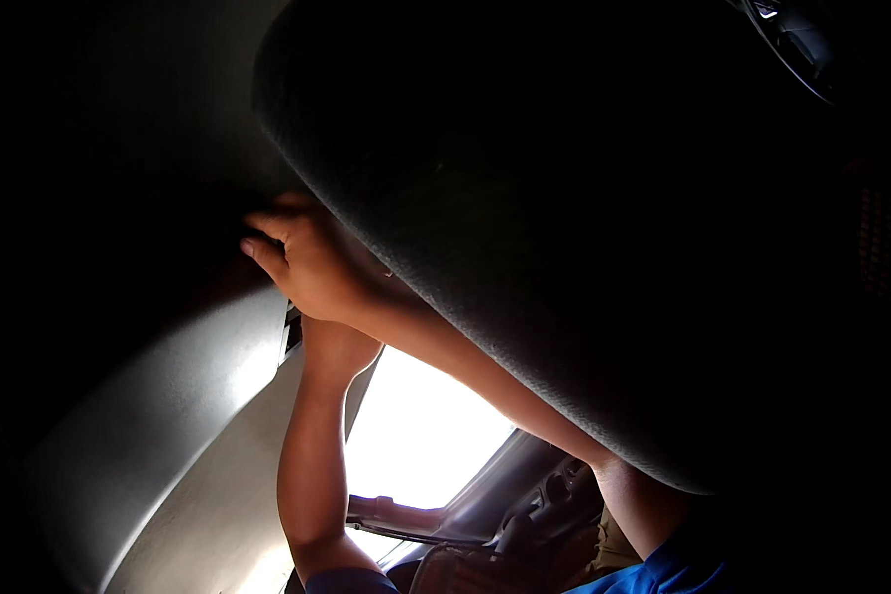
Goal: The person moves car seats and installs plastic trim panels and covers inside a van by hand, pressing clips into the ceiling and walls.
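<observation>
My right hand (307, 255) is beside a dark interior trim panel (203, 361), its thumb and a finger apart and stretched toward it. The other fingers run into shadow, and I see nothing held. My right forearm crosses in front of my left wrist. Of my left hand (339, 346) only the part near the wrist shows; its fingers are hidden behind the right hand. Close along the right forearm runs the rounded edge of a dark, fabric-covered seat (445, 302), which hides part of that arm.
A bright window (421, 431) shows between my forearms. A beige panel (223, 480) lies left of the left forearm. Dark car interior parts (505, 535) are at the bottom. A curved shiny edge (802, 74) shows at upper right. Deep shadow hides much of the rest.
</observation>
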Tool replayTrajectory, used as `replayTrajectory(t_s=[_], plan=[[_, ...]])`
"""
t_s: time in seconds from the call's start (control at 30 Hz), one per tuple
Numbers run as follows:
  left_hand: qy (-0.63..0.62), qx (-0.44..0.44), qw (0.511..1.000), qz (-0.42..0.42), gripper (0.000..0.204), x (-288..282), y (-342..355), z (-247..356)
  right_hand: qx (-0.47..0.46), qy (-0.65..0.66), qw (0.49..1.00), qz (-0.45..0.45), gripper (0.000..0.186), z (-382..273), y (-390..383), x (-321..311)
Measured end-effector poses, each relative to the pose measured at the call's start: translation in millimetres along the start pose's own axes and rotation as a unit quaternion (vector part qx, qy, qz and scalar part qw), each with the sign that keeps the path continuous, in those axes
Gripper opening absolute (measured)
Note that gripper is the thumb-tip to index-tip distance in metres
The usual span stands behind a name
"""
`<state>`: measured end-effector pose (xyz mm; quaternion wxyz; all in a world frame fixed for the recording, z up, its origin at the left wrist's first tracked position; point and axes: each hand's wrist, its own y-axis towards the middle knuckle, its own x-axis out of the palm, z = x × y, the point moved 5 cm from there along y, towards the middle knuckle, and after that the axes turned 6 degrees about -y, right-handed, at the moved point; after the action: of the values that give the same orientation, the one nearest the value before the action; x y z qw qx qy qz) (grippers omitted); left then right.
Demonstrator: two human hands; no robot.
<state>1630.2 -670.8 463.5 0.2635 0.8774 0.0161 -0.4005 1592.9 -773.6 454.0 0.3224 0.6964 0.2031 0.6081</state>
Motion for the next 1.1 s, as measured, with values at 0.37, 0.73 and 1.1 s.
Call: replayTrajectory(t_s=[0.37, 0.73, 1.1], plan=[[0.043, 0.027, 0.998, -0.024, 0.028, -9.8, 4.3, 17.9, -0.015, 0.023, 0.997, -0.066, 0.031, 8.8, 9.6, 4.5], [0.086, -0.027, 0.995, -0.053, 0.039, -13.5, 8.2, 29.5, -0.090, -0.031, 0.994, -0.060, 0.026, -5.7, 9.9, -0.9], [-0.011, 0.046, 0.999, 0.005, 0.029, -13.3, 10.9, 14.4, -0.088, -0.061, 0.986, -0.130, 0.027, -15.3, 6.3, 1.3]])
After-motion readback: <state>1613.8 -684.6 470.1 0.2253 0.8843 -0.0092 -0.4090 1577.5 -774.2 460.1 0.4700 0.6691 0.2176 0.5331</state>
